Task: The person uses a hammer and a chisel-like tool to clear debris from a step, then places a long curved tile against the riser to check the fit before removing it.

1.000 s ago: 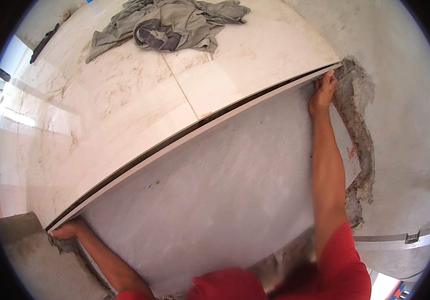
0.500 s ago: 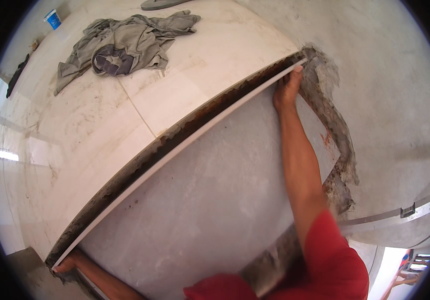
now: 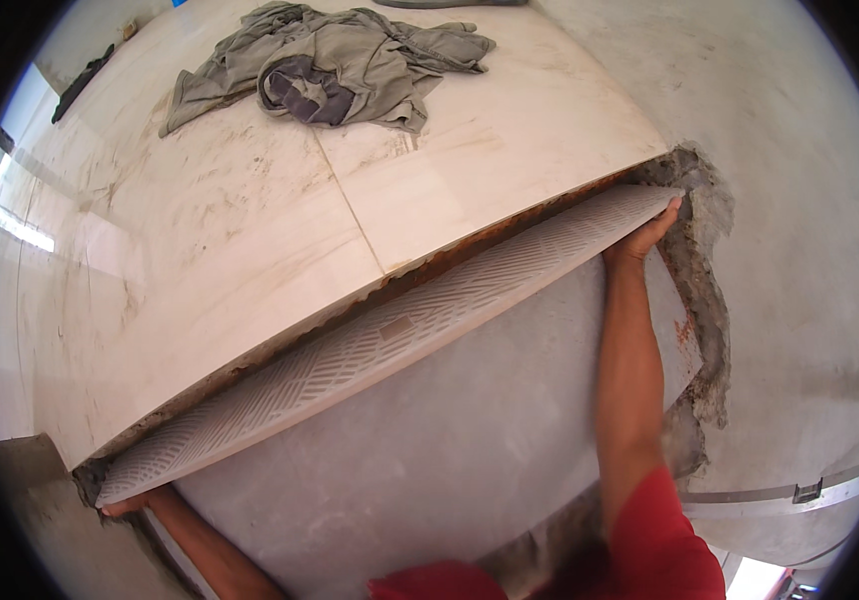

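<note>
The ribbed tile point(image 3: 440, 301) partly hides the left hand point(image 3: 132, 503), and the view's top edge crops a grey object point(image 3: 440, 3).

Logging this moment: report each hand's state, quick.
Left hand: holding the slab at its left end.
Right hand: holding the slab at its right end.

Bright, fairly even light fills the view, whitest at the far left, where glare streaks the glossy tiles point(image 3: 230, 240). Shadow darkens beneath their front edge. The ridged panel point(image 3: 390, 345) looks clear, the red sleeve point(image 3: 658, 530) softer. Fisheye distortion curves straight lines; black rims the corners.
</note>
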A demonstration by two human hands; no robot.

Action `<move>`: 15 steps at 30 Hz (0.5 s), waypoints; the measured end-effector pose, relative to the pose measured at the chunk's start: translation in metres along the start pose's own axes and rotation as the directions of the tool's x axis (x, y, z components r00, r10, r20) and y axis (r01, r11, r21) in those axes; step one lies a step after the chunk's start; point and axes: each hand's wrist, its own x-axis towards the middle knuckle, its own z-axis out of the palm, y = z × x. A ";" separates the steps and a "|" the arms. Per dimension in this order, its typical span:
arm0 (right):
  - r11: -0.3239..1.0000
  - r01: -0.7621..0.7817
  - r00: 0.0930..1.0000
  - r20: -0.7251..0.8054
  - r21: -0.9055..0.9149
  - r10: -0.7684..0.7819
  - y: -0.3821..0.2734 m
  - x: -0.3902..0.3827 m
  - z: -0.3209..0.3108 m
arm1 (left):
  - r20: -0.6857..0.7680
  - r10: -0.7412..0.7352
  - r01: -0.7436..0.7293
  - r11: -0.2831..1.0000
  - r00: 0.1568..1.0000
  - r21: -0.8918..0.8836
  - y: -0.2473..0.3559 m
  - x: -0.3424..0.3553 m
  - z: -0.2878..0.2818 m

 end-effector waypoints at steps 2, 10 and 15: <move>1.000 -0.010 1.000 0.027 -0.003 0.010 -0.002 0.001 -0.001 | -0.027 -0.006 0.006 1.000 1.000 -0.006 -0.001 0.000 0.001; 1.000 0.028 0.999 0.039 -0.011 -0.027 -0.004 0.007 -0.007 | 0.080 -0.156 0.160 0.986 0.985 -0.047 -0.013 0.007 -0.020; 0.999 0.046 0.995 0.086 -0.014 -0.045 0.000 0.010 -0.012 | 0.034 -0.060 0.061 0.998 0.998 -0.009 -0.030 0.079 -0.035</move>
